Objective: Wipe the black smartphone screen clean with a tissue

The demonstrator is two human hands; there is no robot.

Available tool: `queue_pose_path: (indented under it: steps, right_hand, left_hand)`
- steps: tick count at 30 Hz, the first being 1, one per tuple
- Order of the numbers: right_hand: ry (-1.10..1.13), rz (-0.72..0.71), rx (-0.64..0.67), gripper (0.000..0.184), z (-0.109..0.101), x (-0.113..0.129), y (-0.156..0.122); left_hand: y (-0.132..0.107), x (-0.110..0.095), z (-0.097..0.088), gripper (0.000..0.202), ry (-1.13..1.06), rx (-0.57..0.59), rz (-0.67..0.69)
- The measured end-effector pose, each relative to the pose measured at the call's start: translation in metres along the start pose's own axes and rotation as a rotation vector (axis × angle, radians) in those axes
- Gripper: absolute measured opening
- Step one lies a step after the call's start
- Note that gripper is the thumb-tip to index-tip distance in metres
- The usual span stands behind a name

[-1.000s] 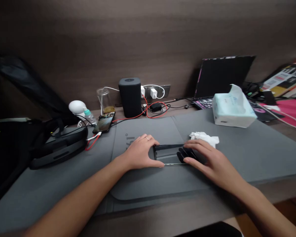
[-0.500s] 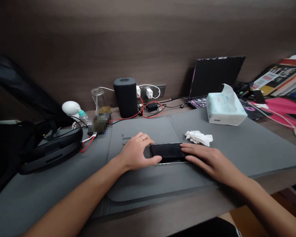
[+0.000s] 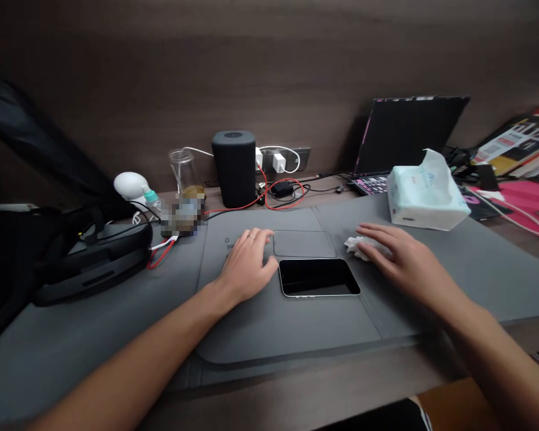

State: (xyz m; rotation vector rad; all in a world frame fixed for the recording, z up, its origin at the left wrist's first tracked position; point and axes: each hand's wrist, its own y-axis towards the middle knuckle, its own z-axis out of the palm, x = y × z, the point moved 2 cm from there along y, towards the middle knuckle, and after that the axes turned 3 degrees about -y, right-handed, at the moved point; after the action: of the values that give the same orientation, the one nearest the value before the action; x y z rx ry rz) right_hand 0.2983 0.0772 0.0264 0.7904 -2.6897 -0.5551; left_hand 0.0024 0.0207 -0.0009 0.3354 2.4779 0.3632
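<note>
A black-screened smartphone lies face up on the grey desk mat. Just behind it rests a thin, clear rectangular sheet with a dark outline, resembling a screen protector. My left hand is at the left end of both, index fingertip by the sheet's corner and thumb near the phone's edge, fingers apart. Over a crumpled white tissue hovers my right hand, its fingers and thumb spread. The hand partly hides the tissue, and whether it touches it I cannot tell.
A tissue pack stands at the right, before an open laptop. At the back are a dark speaker, a glass jar, and tangled cables. A black headset-like device sits left; books lean far right.
Both hands have parted from the phone. The dark-looking sheet that was over it between my hands now lies behind it. My right hand moved right, over the tissue.
</note>
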Motion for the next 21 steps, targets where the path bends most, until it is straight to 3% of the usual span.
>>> queue_pose_path:
  steps: [4,8,13,16,21]
  right_hand:
    - [0.011,-0.028,0.135,0.042,0.010,-0.017,-0.027]
    - [0.031,-0.062,0.130,0.038,0.010,-0.016,-0.035]
    - [0.106,-0.013,0.093,0.034,-0.009,0.003,-0.035]
    - [0.162,-0.009,0.159,0.032,-0.015,0.021,-0.040]
    - [0.176,-0.186,0.236,0.029,-0.003,0.049,-0.032]
  left_hand:
    - [-0.001,-0.002,0.002,0.028,-0.050,0.090,0.098]
    - [-0.002,-0.005,0.003,0.030,-0.042,0.216,0.152]
    - [-0.004,-0.006,0.002,0.038,0.011,0.303,0.182]
    - [-0.003,-0.006,0.002,0.036,0.009,0.315,0.189]
    - [-0.003,-0.006,0.001,0.034,-0.008,0.336,0.188]
